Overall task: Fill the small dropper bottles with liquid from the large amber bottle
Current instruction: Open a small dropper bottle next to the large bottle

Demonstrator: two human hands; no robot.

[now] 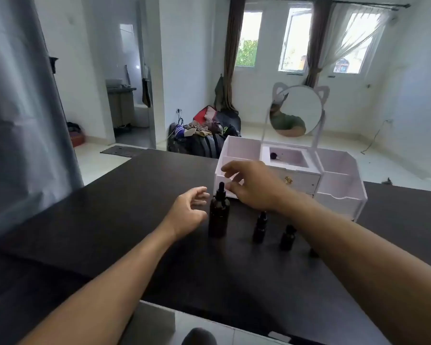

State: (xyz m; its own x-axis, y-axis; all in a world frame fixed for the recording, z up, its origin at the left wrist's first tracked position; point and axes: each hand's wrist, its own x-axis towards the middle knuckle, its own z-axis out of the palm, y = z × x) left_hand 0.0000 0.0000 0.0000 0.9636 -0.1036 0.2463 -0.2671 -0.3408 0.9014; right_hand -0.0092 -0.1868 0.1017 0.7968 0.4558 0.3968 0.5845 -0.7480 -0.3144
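The large amber bottle (218,215) stands upright on the dark table (135,232) with its black dropper cap on. To its right stand two small dropper bottles, one (260,227) nearer the big bottle and one (287,237) partly behind my right forearm. A third small dark piece (313,253) peeks out beside that forearm. My left hand (188,212) hovers just left of the large bottle, fingers relaxed, holding nothing. My right hand (253,185) hangs above and behind the bottle's cap, fingers spread and empty.
A white cosmetic organiser (339,185) with a round cat-ear mirror (296,110) stands behind the bottles. The table's near edge (209,317) runs close to me. Bags and clothes (204,135) lie on the floor beyond the table.
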